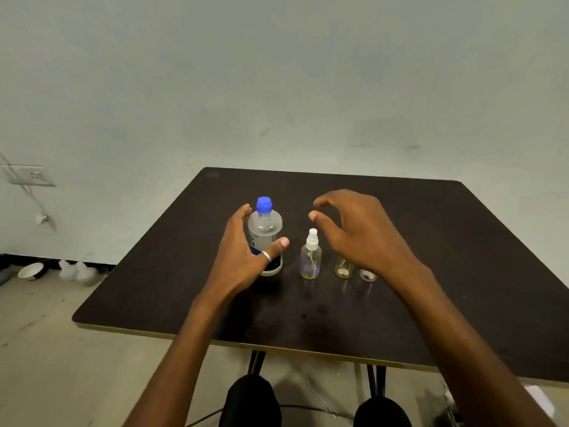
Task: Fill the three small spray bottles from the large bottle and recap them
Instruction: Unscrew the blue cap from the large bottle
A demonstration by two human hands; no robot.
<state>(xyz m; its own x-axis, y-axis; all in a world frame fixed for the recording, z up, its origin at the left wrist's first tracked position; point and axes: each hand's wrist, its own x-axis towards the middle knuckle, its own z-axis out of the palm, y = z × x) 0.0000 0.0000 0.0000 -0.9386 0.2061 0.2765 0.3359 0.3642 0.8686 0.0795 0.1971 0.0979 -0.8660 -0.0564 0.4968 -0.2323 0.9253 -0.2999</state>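
The large clear bottle (265, 232) with a blue cap stands upright on the dark table (462, 257). My left hand (243, 257) is spread around it, fingers at its left side and thumb across its front; I cannot tell if it grips. To its right stands a small spray bottle (311, 260) with a white spray head on. Two more small bottles (343, 269) (368, 275) stand further right, their tops hidden behind my right hand (360, 232). That hand hovers above them, fingers loosely curved, holding nothing.
The table's near edge (215, 340) runs just above my knees. On the floor at the left lie a white bowl (30, 270) and some pale containers (77, 271). A wall socket (29, 175) with a cable is at the far left.
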